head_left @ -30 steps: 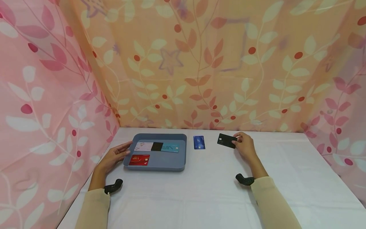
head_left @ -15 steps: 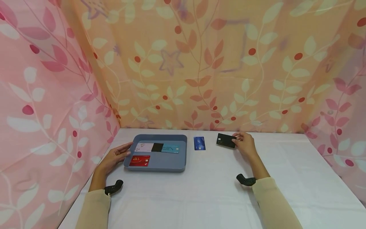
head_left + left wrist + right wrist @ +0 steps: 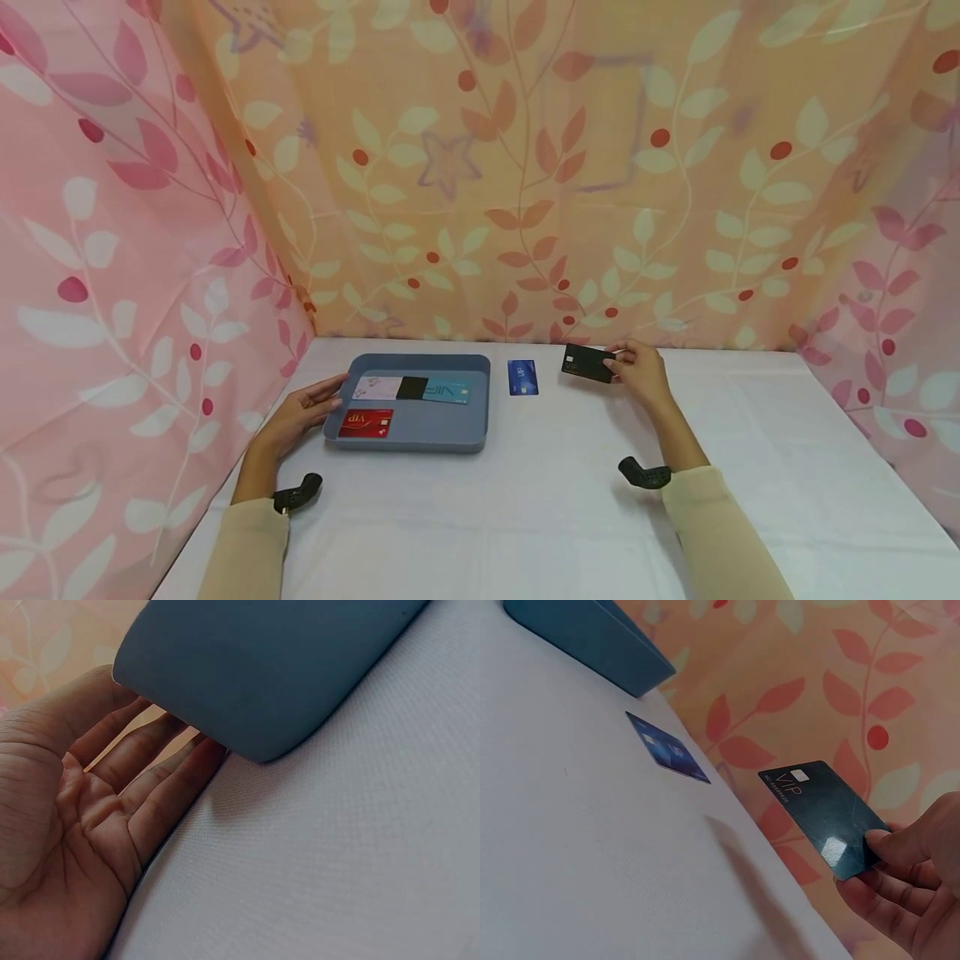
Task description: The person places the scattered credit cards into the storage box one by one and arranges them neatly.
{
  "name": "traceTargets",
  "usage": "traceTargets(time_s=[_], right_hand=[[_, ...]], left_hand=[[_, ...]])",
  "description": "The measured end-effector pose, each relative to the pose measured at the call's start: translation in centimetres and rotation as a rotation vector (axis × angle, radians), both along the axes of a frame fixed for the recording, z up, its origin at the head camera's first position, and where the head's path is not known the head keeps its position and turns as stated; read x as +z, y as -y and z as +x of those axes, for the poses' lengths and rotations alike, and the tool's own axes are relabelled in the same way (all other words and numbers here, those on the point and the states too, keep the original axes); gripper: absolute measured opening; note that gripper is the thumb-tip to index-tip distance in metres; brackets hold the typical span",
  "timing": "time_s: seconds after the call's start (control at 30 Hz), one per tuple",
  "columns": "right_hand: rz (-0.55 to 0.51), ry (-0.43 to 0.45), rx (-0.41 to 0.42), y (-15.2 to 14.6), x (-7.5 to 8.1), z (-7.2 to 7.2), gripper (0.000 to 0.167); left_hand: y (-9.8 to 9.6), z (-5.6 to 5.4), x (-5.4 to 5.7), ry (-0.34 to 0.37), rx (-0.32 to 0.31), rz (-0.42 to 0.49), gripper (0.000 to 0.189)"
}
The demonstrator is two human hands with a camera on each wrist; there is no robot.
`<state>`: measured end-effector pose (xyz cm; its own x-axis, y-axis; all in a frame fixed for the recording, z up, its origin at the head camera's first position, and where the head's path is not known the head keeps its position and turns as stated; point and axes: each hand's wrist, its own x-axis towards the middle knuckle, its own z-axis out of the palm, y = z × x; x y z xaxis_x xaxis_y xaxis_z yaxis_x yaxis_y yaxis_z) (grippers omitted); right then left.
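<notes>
My right hand point(image 3: 640, 375) pinches a black VIP card point(image 3: 587, 363) between thumb and fingers by its right end. In the right wrist view the black card point(image 3: 823, 817) is held off the white table, its shadow falling below. A blue card point(image 3: 522, 377) lies on the table between the black card and a blue-grey tray point(image 3: 435, 442). My left hand point(image 3: 302, 414) is at the tray's left side; in the left wrist view its fairly straight fingers point(image 3: 161, 795) touch the tray's outer wall point(image 3: 225, 675).
Inside the tray lie a pale flowered card point(image 3: 377, 387), a black square patch point(image 3: 412, 388), a light blue card point(image 3: 447, 392) and a red VIP card point(image 3: 366, 422). Floral cloth point(image 3: 480, 208) hangs behind and at both sides of the white table point(image 3: 480, 525).
My right hand has raised the black card slightly and shifted it a little left. My left hand stays at the tray's side.
</notes>
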<state>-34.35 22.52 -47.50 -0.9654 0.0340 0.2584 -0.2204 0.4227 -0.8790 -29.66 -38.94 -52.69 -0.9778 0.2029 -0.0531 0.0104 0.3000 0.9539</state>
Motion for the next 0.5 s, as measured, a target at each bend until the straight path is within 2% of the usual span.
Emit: traceTargets(time_s=[0.27,0.5], right_hand=[[-0.092,0.024,0.050,1.2,1.0,0.5,0.023],[-0.116,0.044,0.080,2.5,2.3,1.1,0.023]], left_hand=[[0.2,0.0,-0.3,-0.008,-0.003,-0.005,0.060],[0.1,-0.1,-0.2,-0.002,-0.003,-0.001,0.060]])
